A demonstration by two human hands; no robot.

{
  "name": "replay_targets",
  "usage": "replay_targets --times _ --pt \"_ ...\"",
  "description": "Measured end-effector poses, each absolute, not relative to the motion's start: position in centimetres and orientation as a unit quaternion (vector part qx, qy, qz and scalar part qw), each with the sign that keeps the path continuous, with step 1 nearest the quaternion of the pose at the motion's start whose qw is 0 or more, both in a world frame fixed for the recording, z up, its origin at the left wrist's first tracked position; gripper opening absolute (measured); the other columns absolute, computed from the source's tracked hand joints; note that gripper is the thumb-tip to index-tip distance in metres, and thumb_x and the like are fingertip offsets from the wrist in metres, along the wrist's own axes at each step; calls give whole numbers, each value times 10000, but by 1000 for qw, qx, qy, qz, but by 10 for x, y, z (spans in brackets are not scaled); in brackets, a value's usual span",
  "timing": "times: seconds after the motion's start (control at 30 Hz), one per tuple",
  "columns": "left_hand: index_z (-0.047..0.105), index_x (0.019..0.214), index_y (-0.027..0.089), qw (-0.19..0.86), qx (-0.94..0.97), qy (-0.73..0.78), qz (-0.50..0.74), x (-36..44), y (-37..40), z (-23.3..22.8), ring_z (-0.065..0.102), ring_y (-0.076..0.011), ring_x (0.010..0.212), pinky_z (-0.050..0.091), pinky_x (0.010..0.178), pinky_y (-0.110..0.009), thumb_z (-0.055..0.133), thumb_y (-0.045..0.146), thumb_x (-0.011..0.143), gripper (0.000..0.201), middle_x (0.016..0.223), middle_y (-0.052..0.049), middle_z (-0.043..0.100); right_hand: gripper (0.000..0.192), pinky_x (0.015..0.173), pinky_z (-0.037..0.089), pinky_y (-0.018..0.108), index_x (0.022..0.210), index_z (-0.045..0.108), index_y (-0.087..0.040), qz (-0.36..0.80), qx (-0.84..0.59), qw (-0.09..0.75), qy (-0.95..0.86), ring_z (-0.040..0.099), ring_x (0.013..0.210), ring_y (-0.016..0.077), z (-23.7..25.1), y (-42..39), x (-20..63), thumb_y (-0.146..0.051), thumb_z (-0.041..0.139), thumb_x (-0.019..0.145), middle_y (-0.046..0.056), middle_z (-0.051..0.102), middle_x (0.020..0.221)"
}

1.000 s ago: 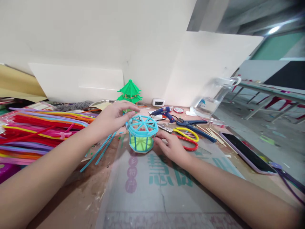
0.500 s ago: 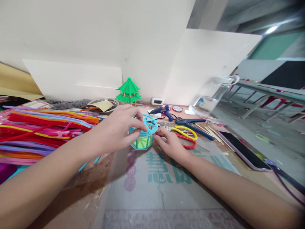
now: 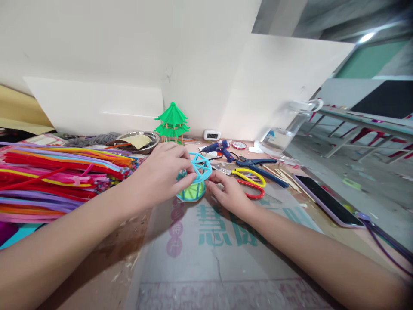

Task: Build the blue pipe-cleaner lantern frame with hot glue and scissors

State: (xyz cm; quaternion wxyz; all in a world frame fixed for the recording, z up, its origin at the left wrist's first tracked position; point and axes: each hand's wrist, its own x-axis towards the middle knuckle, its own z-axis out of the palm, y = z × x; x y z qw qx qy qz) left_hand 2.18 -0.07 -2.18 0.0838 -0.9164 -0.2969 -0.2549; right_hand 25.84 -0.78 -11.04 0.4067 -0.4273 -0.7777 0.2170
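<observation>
A small light-blue pipe-cleaner frame [image 3: 202,175] with a spoked top and a round yellow-green base [image 3: 192,192] stands on the clear plastic sheet [image 3: 200,267]. On its left side, my left hand [image 3: 164,170] has bent fingers, thumb and index closed at the upper ring and partly covering it. My right hand [image 3: 229,193] pinches the frame's right side between thumb and fingers, low near the upper ring. A green tiered pavilion model [image 3: 172,120] stands behind my left hand.
Pipe-cleaner bundles [image 3: 61,176] fill the left. Behind and right lie a blue glue gun [image 3: 219,147], blue pliers [image 3: 258,165], scissors with yellow and red handles [image 3: 251,194], thin wooden sticks [image 3: 290,183] and a phone [image 3: 325,200]. A timer [image 3: 212,135] and water bottle [image 3: 287,129] stand near the wall.
My left index finger has drawn back a little from the frame's top toward my thumb. My right hand stays at the frame's right side. The view has shifted slightly.
</observation>
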Motion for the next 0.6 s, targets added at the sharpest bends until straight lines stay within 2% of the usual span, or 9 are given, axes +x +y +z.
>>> replay_targets --times 0.2,0.37,0.43,0.5,0.6 --pt "754 816 173 86 -919 -296 -247 21 1 -24 612 -279 983 462 919 -464 563 346 992 313 940 -90 671 134 698 482 295 903 611 -211 218 -428 404 -779 616 739 172 -110 -9 258 -299 538 974 12 674 804" --pt "784 973 196 42 -909 -309 -277 12 1 -9 632 -255 1030 472 928 -402 523 395 1010 330 1034 -89 700 147 665 472 280 863 585 -221 227 -451 416 -756 613 689 161 -110 -7 260 -316 552 969 -4 669 746" --pt "773 974 192 39 -896 -350 -272 3 3 2 646 -246 1014 477 893 -367 491 410 1004 358 1036 -86 711 154 657 471 280 845 570 -226 233 -468 421 -741 623 674 162 -110 -4 262 -325 556 963 -6 676 731" --pt "760 925 195 39 -880 -420 -220 -9 8 11 662 -231 909 471 807 -337 473 426 986 373 969 -72 727 159 662 470 286 826 561 -230 232 -480 416 -737 633 668 167 -111 -2 264 -326 556 953 -4 681 723" --pt "770 899 225 23 -850 -521 -80 -24 24 12 665 -218 765 428 676 -309 475 454 956 377 870 -48 756 159 680 469 296 810 565 -232 210 -483 405 -747 637 686 178 -112 0 265 -315 542 943 4 685 734"
